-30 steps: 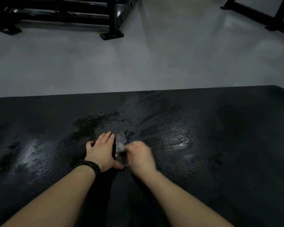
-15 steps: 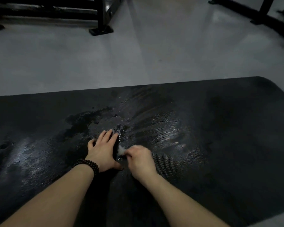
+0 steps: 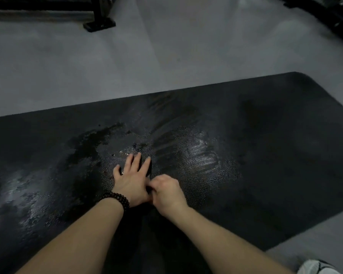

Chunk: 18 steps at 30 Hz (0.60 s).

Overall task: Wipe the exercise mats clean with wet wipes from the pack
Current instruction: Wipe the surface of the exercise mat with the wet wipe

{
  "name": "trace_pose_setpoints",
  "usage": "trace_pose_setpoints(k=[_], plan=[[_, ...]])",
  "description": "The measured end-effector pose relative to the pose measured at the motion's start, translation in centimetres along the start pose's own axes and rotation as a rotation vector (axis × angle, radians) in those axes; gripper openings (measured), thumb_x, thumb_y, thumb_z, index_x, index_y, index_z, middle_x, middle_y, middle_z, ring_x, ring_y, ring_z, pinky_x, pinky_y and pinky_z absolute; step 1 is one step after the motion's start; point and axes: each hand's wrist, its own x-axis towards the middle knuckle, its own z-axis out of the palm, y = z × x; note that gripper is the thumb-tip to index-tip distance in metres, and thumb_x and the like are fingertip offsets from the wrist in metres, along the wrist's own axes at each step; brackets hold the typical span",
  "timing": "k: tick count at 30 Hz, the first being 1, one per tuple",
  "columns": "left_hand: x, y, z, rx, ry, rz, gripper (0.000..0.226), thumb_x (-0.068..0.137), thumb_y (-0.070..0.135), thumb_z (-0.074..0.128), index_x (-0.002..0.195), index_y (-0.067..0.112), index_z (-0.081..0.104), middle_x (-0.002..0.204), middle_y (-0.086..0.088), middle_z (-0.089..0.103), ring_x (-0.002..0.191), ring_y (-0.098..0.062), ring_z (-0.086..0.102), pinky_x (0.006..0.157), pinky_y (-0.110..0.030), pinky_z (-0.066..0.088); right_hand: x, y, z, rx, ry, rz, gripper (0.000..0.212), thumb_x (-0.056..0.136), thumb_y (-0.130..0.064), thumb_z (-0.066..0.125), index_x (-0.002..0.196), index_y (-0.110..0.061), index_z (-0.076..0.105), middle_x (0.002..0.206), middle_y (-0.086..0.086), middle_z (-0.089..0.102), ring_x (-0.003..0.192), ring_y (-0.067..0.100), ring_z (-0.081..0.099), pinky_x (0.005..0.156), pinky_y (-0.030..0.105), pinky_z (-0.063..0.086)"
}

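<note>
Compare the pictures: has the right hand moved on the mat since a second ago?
Yes. The right hand has drawn back toward the person, closing against the left hand, which rests flat on the mat.

Dim, soft focus; wet glare on mat (image 3: 204,155); edges warped.

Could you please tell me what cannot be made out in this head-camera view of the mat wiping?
- Wet wipe: not visible; the curled right hand would cover it.
- Pack of wipes: not in frame.
- Black mat: its left end is cut off by the frame edge.
- Dark rack: only its base shows, cut by the top edge.
- Pale object at the bottom right corner: cut off, unidentifiable.
- Left hand lies flat on the mat.
</note>
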Motion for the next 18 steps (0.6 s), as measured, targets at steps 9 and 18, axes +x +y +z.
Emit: trace_pose_setpoints(k=[9,18], plan=[[0.1,1.2,-0.2,0.014,-0.028,-0.058,0.155,0.054,0.078,0.082,0.161,0.022,-0.014,0.169,0.001,-0.018,0.155,-0.023,-0.018,0.124,-0.059,0.006,1.2,13.6,-10.7,-0.256,0.303,0.856,0.02,0.087,-0.009,0.052,0.091,-0.012,0.071,0.092,0.014,0.067,0.085,0.039,0.062,0.071,0.039,0.049],[0.0,1.2,0.0,0.016,0.016,-0.047,0.121,0.081,0.058,0.073,0.162,0.02,-0.009,0.169,0.001,-0.019,0.156,-0.022,-0.018,0.124,-0.057,0.005,-0.5,0.9,-1.2,0.046,0.113,0.173,0.021,0.073,-0.023,0.051,0.08,-0.015,0.07,0.074,0.005,0.063,0.069,0.029,0.059,0.06,0.034,0.055]])
